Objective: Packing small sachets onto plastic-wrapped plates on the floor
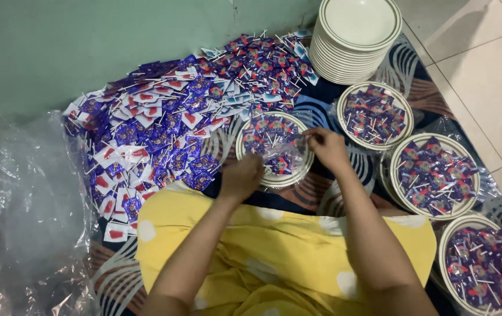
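Both hands, left hand (241, 175), right hand (327, 146), over candy-filled plate (289, 178), lollipop pile (175, 117), plate stack (353, 41)

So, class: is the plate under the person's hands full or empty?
Full: the plate holds purple wrapped lollipops, with clear plastic film across them.

Open tiled floor (485, 76) is left at the far right, while passage is blocked ahead by the heap of wrapped lollipops (169, 117), the plate stack (353, 38), and the filled plates (432, 175).
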